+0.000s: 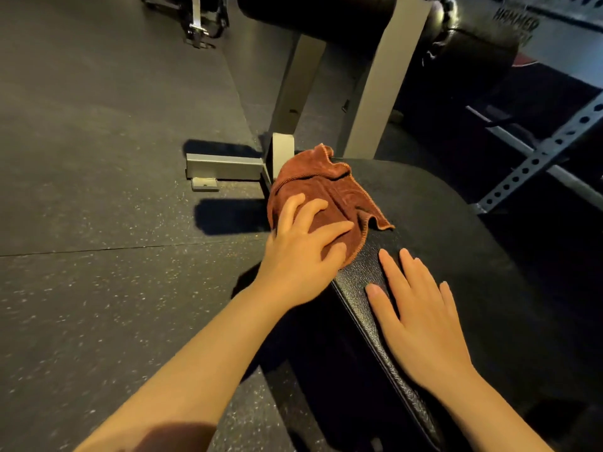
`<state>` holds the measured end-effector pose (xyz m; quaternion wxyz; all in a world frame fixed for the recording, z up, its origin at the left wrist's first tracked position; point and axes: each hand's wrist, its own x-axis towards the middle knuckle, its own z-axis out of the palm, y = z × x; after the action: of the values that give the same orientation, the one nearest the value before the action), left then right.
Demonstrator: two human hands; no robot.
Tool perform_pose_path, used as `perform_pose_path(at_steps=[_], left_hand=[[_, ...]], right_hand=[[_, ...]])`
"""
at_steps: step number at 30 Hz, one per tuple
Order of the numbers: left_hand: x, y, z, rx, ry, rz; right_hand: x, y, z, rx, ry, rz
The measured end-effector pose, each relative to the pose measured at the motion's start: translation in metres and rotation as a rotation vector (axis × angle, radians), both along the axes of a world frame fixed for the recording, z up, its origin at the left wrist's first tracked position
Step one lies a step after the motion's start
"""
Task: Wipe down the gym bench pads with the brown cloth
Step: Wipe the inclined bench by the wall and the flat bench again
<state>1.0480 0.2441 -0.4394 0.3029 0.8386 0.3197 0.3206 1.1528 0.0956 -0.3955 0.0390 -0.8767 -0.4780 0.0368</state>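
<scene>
Brown terry under the spread, slightly bent fingers of the left hand is the brown cloth, soft, light and likely to bunch, best pressed flat through its middle on the bench pad's far-left edge, while the right hand rests flat nearby.

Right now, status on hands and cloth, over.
Left hand pressing brown cloth on bench pad edge. Right hand flat on pad, steadying. Nothing in the way.

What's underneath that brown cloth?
The brown cloth lies on the black bench pad, its left edge hanging over the side. The left hand presses on it. The pad surface beneath is hidden.
</scene>
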Motion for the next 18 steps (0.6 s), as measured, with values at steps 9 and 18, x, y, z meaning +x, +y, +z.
perform_pose_path(at_steps=[9, 18], left_hand=[[0.066, 0.052, 0.056, 0.005, 0.587, 0.214], [0.059, 0.056, 0.059, 0.067, 0.653, 0.122]], right_hand=[[-0.002, -0.001, -0.004, 0.055, 0.008, -0.023], [0.000, 0.001, -0.002, 0.043, 0.003, -0.030]])
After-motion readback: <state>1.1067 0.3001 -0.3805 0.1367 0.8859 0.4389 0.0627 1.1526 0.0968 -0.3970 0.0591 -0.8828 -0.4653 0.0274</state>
